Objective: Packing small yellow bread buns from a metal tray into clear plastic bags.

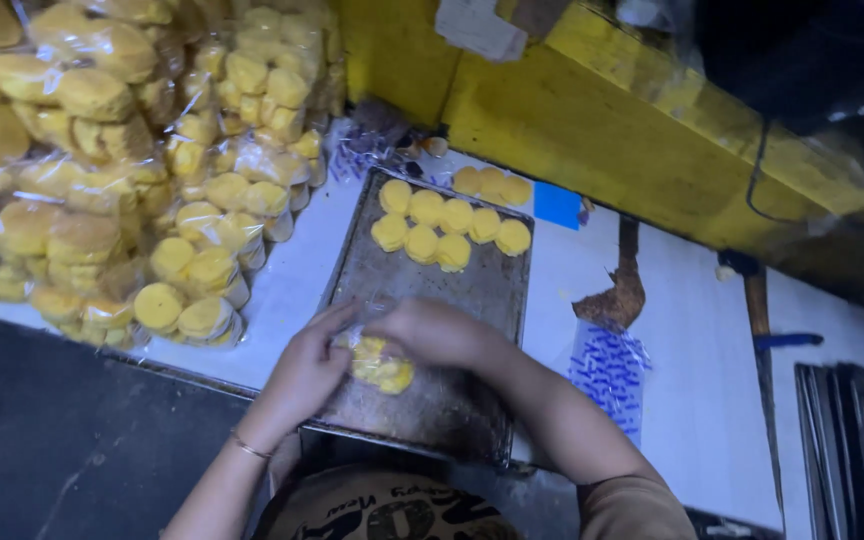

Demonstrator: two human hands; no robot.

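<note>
My left hand and my right hand meet over the near part of a dark metal baking tray. Together they hold a clear plastic bag of round yellow cookies, fingers closed on its top. Several loose yellow cookies lie in a cluster at the tray's far end. A few more cookies sit just beyond the tray's far edge.
A large heap of bagged yellow cookies fills the white table at the left. A stack of empty printed plastic bags lies right of the tray. A yellow wall runs behind. Dark trays stand at the right edge.
</note>
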